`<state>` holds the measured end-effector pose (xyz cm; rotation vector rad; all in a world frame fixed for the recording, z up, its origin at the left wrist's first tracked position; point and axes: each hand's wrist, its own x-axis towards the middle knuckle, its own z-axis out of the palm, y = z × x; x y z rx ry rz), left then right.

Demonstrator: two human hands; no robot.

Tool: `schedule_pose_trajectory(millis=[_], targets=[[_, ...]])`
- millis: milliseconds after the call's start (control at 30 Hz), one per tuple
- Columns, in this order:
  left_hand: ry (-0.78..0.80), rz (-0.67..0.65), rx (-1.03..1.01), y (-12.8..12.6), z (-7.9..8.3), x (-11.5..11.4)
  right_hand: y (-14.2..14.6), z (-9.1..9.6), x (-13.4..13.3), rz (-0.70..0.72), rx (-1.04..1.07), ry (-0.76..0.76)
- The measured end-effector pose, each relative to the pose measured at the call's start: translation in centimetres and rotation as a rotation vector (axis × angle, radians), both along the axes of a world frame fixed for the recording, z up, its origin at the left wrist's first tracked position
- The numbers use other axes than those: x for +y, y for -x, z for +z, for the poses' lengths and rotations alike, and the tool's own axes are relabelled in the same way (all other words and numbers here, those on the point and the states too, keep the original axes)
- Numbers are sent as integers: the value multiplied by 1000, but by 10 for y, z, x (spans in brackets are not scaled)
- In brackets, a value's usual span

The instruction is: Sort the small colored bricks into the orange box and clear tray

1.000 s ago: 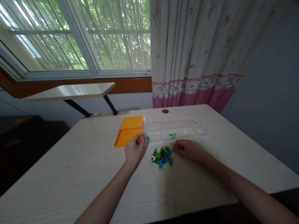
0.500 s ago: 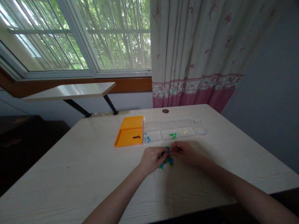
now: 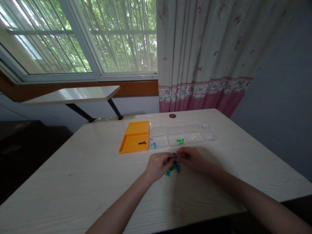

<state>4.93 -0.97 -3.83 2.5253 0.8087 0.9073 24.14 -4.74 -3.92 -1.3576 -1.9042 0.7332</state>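
Observation:
A small blue and green building-brick model (image 3: pixel 175 166) stands on the table between my two hands. From its left side my left hand (image 3: pixel 159 165) pinches it, thumb and fingers closed at the upper part. Opposite, my right hand (image 3: pixel 191 158) has its fingertips closed on the model's top right, by a blue piece. My fingers cover much of the model, so its exact shape is hidden. Just beyond the hands lie clear plastic trays holding blue bricks (image 3: pixel 154 144), green bricks (image 3: pixel 180 141) and pale yellow bricks (image 3: pixel 193 136).
An open orange box (image 3: pixel 133 148) with a few dark brown bricks (image 3: pixel 142 143) adjoins the clear compartment tray (image 3: pixel 168 131). A raised shelf (image 3: pixel 80 94) stands at the table's back left. Behind the table (image 3: pixel 102 185) hang curtains (image 3: pixel 195 65) beside a window.
Both hands stay at the model, with only slight finger movement around its top. A little more blue shows between the fingertips. The box and trays are unmoved.

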Motion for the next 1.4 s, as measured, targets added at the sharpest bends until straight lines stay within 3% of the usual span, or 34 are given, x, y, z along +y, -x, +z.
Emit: schedule_pose_trajectory(millis=[367, 1000, 1300, 1400], targets=[[14, 367, -294, 16, -2, 18, -15, 3, 0, 141, -357, -21], [-52, 396, -285, 17, -1, 15, -14, 8, -1, 88, -365, 30], [31, 660, -177, 29, -2, 36, -17, 2, 0, 65, -272, 39], [39, 674, -145, 32, -5, 40, -16, 2, 0, 45, -236, 55]])
